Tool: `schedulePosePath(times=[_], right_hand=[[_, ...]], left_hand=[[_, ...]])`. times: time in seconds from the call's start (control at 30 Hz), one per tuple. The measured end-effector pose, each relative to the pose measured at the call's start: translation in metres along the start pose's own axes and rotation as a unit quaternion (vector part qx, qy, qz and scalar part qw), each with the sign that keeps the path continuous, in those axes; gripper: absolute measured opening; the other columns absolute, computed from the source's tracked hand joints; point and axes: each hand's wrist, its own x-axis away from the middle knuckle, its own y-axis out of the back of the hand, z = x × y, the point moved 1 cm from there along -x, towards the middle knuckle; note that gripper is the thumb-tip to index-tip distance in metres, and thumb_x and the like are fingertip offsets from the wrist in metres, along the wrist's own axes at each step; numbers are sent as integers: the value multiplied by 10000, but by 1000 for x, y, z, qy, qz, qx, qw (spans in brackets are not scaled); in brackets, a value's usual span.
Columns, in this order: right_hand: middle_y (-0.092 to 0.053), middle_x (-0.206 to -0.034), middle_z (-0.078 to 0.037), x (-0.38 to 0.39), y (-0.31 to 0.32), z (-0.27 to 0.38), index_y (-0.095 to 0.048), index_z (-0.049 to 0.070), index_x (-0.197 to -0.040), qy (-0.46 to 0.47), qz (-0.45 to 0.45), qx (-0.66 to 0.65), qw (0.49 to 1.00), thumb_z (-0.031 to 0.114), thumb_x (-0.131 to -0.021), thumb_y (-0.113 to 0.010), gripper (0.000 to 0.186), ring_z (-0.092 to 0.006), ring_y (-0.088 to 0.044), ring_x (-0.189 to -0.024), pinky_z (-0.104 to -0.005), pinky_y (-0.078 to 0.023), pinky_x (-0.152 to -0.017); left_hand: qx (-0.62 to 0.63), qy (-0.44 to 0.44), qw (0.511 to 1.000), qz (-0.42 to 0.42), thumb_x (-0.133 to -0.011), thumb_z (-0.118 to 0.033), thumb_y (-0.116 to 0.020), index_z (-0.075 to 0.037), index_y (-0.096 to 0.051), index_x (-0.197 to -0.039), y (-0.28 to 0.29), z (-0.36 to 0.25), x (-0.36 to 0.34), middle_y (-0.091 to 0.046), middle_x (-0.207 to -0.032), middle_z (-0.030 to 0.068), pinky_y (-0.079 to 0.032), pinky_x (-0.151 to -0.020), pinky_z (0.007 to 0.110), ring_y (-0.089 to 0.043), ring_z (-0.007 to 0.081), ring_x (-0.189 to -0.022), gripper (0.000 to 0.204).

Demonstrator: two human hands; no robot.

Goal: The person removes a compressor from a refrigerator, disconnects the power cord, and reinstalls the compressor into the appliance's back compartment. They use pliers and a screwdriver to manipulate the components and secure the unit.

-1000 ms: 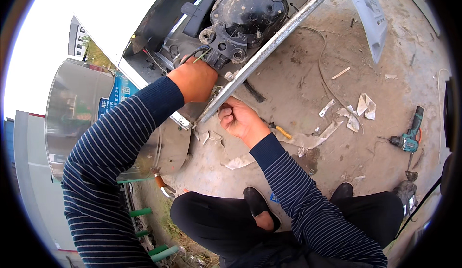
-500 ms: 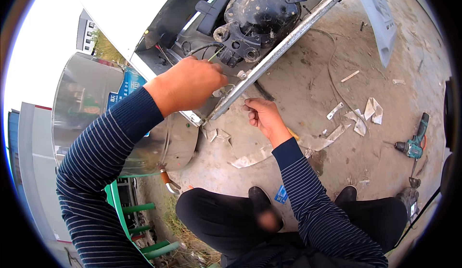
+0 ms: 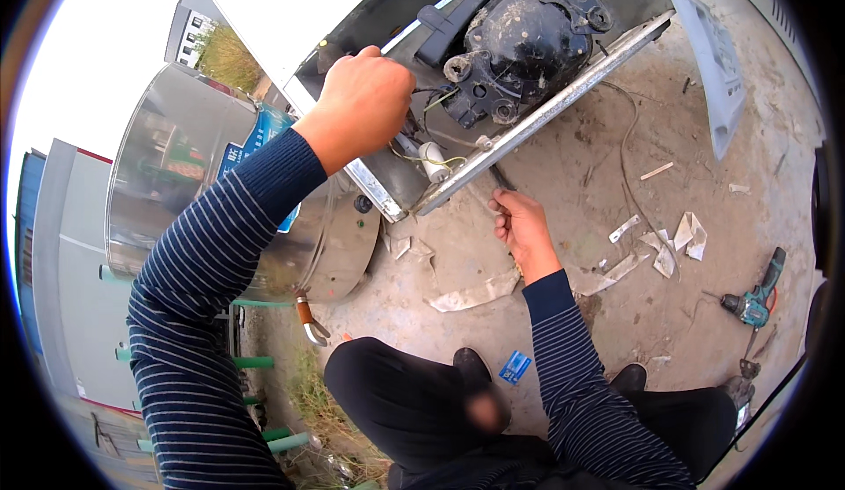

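Note:
My left hand is closed, reaching into the opened white appliance housing, beside the wires; whatever is in its fingers is hidden. To its right sits a dusty black compressor on mounting feet. A small white cylinder with a yellow-green wire lies in the housing's near corner, below that hand. Outside the metal sill, my right hand has its thumb and fingers pinched together. A black hose end is just beyond its fingertips. I cannot make out what, if anything, the pinch holds.
On the dusty floor lie a teal cordless drill, torn white strips, a grey cord and a blue card. A large shiny metal drum stands left, with an orange-handled tool below. A grey panel leans at right.
My left hand has lifted away from the near corner, uncovering the white cylinder and wires. My right hand stays pinched outside the sill. The whole view has shifted slightly.

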Motion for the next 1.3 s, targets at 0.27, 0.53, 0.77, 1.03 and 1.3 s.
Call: schedulePosePath(times=[0.27,0.53,0.77,1.03,1.3], right_hand=[[-661,-863,3,3,8,-2,-692,72,-1015,13,-2,3,1000,205,-967,-723,145,-54,-521,-581,-217,-409,-487],[-665,-828,-3,49,-41,17,-671,-13,-1107,319,-82,7,944,136,-970,-733,212,-46,-542,-595,-208,-406,-509],[-691,-860,-12,95,-38,62,-684,-15,-1135,298,59,26,952,102,-950,-768,235,-46,-593,-657,-209,-451,-546],[-669,-858,7,130,40,47,-717,1,-1107,240,112,171,949,44,-897,-806,232,-41,-589,-704,-202,-474,-619],[-674,-877,-7,135,48,34,-762,-4,-1037,254,99,270,923,9,-853,-820,194,-45,-596,-732,-209,-483,-635]], left_hand=[[376,98,907,-164,-922,-124,-718,11,-657,-1131,22,-6,-20,-689,-737,99,-496,-601,336,-645,199,-616,256],[807,223,544,-47,-1084,-179,-521,165,-448,-1351,83,39,-5,-551,-857,82,-633,-602,231,-623,103,-710,441],[939,223,205,-165,-1010,-92,-570,-35,-469,-1429,36,-142,80,-559,-846,28,-625,-852,449,-633,182,-769,435],[918,280,239,-144,-973,-16,-654,-83,-449,-1485,-35,-236,104,-616,-1146,95,-544,-962,409,-651,219,-1038,555],[928,320,149,-119,-1044,-57,-579,-82,-519,-1176,-75,-244,90,-596,-1198,122,-522,-1028,474,-620,315,-1195,147]])
